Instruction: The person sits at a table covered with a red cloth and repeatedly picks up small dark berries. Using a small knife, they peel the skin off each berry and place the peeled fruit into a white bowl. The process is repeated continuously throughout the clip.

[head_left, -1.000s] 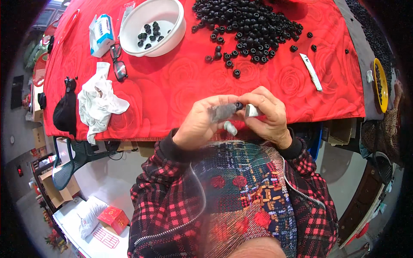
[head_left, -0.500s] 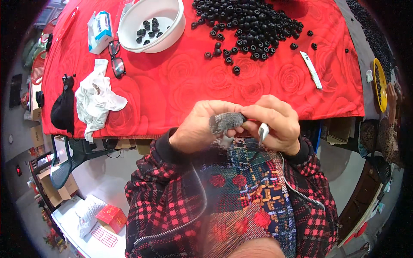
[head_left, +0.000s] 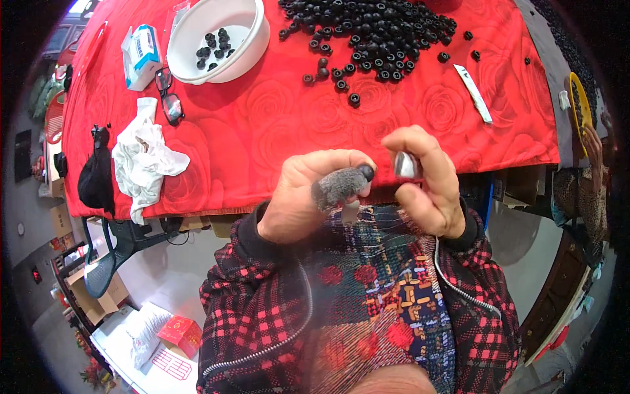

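My left hand [head_left: 298,190] is closed near the table's front edge. Between its thumb and fingertips sits a small, round, glossy black part [head_left: 366,173]. A grey, rough-textured wrap [head_left: 338,188] lies across its fingers, and a whitish piece [head_left: 350,213] shows just below; I cannot tell whether these are worn or held. My right hand [head_left: 433,187] is a little to the right, its thumb apart and its fingers curled around a small white and silvery tool [head_left: 407,165], whose kind I cannot make out. The two hands do not touch.
A heap of black round parts [head_left: 387,39] lies at the back; a white basin [head_left: 252,49] holds several more. Glasses [head_left: 172,108], a tissue box [head_left: 142,56], white cloth [head_left: 146,157] and a white strip [head_left: 474,94] lie about. Another person's hand [head_left: 592,148] is by a yellow tray [head_left: 577,105].
My right hand has drawn off from the left hand, rising slightly with its tool, its thumb now apart. The black part shows plainly in my left hand. The view has shifted slightly.
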Motion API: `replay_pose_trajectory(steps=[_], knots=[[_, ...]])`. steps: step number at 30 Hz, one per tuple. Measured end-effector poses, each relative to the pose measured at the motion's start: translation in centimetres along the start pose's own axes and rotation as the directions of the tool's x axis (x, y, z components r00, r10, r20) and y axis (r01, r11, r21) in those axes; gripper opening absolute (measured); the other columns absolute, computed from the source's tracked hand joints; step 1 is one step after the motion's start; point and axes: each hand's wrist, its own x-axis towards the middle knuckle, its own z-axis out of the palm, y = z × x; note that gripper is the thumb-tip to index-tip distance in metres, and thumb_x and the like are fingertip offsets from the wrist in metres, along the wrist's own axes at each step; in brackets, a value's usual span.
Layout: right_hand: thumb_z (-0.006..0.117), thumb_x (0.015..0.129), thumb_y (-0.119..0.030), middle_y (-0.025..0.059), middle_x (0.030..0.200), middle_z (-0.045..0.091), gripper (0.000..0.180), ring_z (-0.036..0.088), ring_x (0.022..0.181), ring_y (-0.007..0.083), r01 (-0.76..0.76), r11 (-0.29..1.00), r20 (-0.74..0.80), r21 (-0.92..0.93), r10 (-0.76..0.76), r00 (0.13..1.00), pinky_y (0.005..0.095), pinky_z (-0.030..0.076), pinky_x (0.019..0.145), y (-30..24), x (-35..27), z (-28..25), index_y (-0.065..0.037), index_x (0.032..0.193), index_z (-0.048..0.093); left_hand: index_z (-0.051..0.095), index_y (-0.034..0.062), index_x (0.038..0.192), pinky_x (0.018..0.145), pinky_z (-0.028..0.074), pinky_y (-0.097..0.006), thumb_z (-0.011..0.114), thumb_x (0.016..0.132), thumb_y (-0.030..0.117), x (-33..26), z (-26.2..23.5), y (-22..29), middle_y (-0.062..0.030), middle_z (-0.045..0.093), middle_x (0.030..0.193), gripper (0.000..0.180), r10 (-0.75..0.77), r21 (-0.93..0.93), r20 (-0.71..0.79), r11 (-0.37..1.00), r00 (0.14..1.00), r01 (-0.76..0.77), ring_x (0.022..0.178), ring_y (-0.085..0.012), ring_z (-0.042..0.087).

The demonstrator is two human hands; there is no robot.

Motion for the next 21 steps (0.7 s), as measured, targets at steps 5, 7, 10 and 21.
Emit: replay_pose_trajectory(steps=[5, 7, 10, 21], knots=[[0.056, 0.084, -0.003, 0.0147, 0.081, 0.054, 0.024, 0.056, 0.069, 0.0300, -0.040, 0.994, -0.005, -0.102, 0.040, 0.999, 0.0355, 0.045, 0.061, 0.4, 0.4, 0.4, 0.002, 0.107, 0.055, 0.060, -0.0015, 0.116, 0.061, 0.049, -0.019, 0.061, 0.092, 0.014, 0.0, 0.0, -0.3, -0.0036, 0.065, 0.089, 0.028, 0.034, 0.068, -0.072, 0.997, 0.997, -0.029, 0.071, -0.0068, 0.060], [0.057, 0.084, -0.004, 0.0148, 0.080, 0.054, 0.022, 0.056, 0.069, 0.0306, -0.027, 0.990, -0.001, -0.135, 0.027, 1.000, 0.0362, 0.045, 0.061, 0.5, 0.6, 0.5, 0.002, 0.106, 0.056, 0.060, -0.0014, 0.116, 0.060, 0.049, -0.020, 0.060, 0.092, 0.015, 0.1, -0.2, -0.4, -0.0037, 0.065, 0.088, 0.029, 0.045, 0.074, -0.078, 0.996, 0.996, -0.039, 0.070, -0.0073, 0.060], [0.058, 0.084, -0.004, 0.0148, 0.079, 0.055, 0.021, 0.057, 0.069, 0.0317, -0.027, 0.985, 0.026, -0.169, 0.031, 0.999, 0.0379, 0.045, 0.060, 0.5, 0.7, 0.4, 0.002, 0.104, 0.057, 0.061, -0.0007, 0.116, 0.059, 0.049, -0.021, 0.059, 0.093, 0.015, 0.0, -0.1, 0.0, -0.0037, 0.065, 0.088, 0.028, -0.009, 0.104, -0.112, 0.994, 0.994, 0.021, 0.068, -0.0078, 0.061], [0.060, 0.082, -0.005, 0.0153, 0.079, 0.056, 0.021, 0.058, 0.069, 0.0325, -0.009, 0.982, 0.063, -0.191, 0.021, 0.998, 0.0390, 0.046, 0.060, 1.1, 0.8, 0.2, 0.002, 0.101, 0.058, 0.062, -0.0005, 0.114, 0.056, 0.047, -0.020, 0.060, 0.092, 0.014, 0.6, -0.4, -0.4, -0.0041, 0.065, 0.088, 0.027, 0.033, 0.137, -0.128, 0.990, 0.991, -0.016, 0.066, -0.0078, 0.060]])
